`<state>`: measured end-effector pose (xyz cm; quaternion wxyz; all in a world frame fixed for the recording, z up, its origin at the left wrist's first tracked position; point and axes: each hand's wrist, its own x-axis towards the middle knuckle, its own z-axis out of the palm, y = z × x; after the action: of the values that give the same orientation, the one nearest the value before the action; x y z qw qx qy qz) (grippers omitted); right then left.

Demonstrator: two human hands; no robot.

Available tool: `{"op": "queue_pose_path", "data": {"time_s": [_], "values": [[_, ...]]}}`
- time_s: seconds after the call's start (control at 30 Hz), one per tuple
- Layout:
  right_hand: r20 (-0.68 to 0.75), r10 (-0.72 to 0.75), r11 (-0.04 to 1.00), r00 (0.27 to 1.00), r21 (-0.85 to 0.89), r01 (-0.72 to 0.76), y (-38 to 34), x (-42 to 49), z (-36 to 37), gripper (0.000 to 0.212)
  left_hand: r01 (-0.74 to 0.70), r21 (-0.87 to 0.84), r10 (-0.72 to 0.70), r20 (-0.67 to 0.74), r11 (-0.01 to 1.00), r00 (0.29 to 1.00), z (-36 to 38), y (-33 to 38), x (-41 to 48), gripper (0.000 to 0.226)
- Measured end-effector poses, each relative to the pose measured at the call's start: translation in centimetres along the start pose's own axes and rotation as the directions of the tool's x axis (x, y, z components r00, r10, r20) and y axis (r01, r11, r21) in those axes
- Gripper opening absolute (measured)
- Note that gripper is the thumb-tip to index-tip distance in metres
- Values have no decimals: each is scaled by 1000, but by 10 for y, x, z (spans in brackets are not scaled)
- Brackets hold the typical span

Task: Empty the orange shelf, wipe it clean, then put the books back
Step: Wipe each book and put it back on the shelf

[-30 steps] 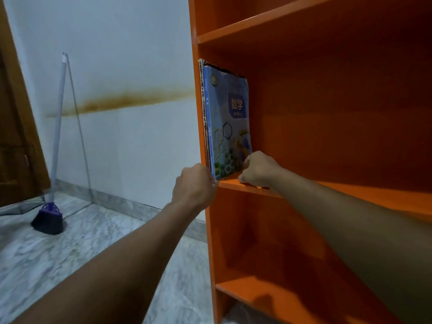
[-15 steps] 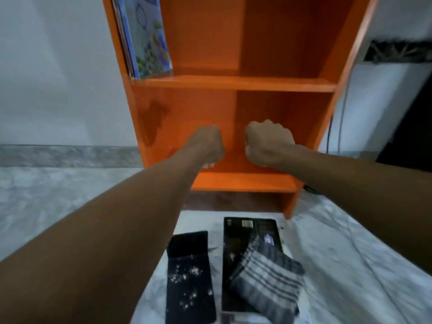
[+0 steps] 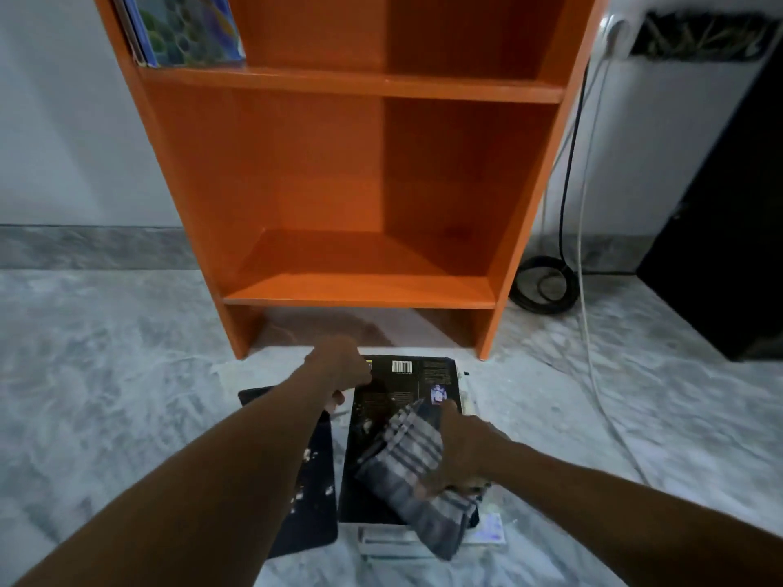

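We logged the orange shelf (image 3: 364, 82) standing on the marble floor (image 3: 106, 374) against a white wall, lower compartment bare, a few colourful books (image 3: 190, 31) upright at the far left of the board above. On the floor just in front of the shelf lay a black book (image 3: 398, 387), back cover up with a barcode near its top edge. A second dark book (image 3: 311, 514) lay flat beside it on the left, speckled with pale flecks. Some pale flat items (image 3: 390, 544) stuck out from under the black one; we could not tell what they were. A checked cloth (image 3: 402, 455), grey and white, sat folded on the black book. The right hand (image 3: 462, 451) was down on the cloth, thumb and fingers closed round its right side, blurred. The left hand (image 3: 339, 366) hung over the black book's top left corner, fingers curled in, nothing seen in it. Cables (image 3: 546, 286) coiled right of the shelf, next to a black cabinet (image 3: 728, 247).
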<state>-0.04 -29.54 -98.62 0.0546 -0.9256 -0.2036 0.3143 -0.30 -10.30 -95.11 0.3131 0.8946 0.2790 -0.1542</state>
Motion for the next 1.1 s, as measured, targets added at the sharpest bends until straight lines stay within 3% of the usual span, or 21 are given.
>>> {"op": "queue_pose_path", "data": {"time_s": [0.13, 0.23, 0.37, 0.53, 0.6, 0.73, 0.9, 1.0, 1.1], "values": [[-13, 50, 981, 999, 189, -47, 27, 9, 2, 61, 64, -115, -58, 54, 991, 997, 26, -10, 1, 26], [-49, 52, 983, 997, 181, -43, 30, 8, 3, 61, 116, -248, -111, 36, 962, 993, 45, -8, 15, 30], [-127, 67, 989, 990, 136, -50, 22, 2, 2, 53, 137, -158, -149, -62, 978, 987, 59, -5, 25, 22], [-136, 93, 986, 986, 147, -73, 17, -4, 4, 57, 160, -269, -161, 19, 950, 987, 58, -3, 21, 33], [-143, 101, 983, 985, 168, -76, 17, -6, 5, 57, 207, -425, -166, 131, 881, 977, 55, 1, 17, 26], [-124, 117, 967, 985, 241, -85, 20, -13, 10, 58, 210, -548, -62, 276, 810, 959, 49, 8, 3, 4], [-179, 126, 856, 976, 517, -15, 26, -25, 12, 34, 205, -654, 118, 414, 728, 903, 34, 8, -18, 10], [-291, 105, 794, 951, 600, 96, 30, -27, -7, 23, 165, -750, 179, 355, 640, 918, 14, 12, -27, 14], [-445, 82, 806, 892, 556, 203, 27, -36, -50, 23, 80, -836, 239, 245, 543, 939, -13, 15, -35, 26]]}}
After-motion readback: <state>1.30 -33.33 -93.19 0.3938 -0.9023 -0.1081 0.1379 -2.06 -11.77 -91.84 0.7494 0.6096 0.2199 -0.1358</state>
